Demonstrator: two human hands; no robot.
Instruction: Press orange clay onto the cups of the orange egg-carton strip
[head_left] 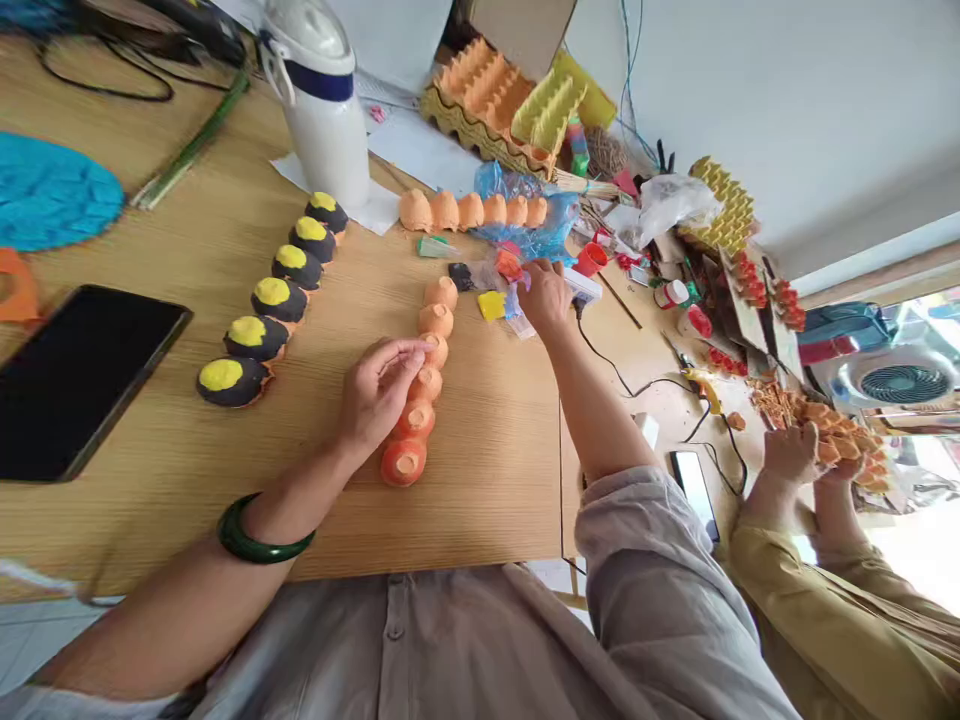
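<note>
A strip of orange-painted egg-carton cups [418, 420] lies on the table in front of me, pale patches on its cup tops. Beside it is my left hand [382, 388], thumb and fingers closed at the edge of a middle cup. My right hand [547, 295] reaches forward to small packets of soft modelling clay, with its bent fingertips at a red-orange lump [509, 264] and a lavender piece. What those fingers pinch is hidden. Close by are a yellow clay piece [492, 306] and a black clay piece [461, 276].
On the left are black cups with yellow tops [270, 292], a dark tablet [82, 375] and a blue round piece [56, 190]. A white jug [322, 110], peach cups [471, 211] and egg trays [495, 100] stand behind. At right, another person's hands [791, 455] hold carton pieces.
</note>
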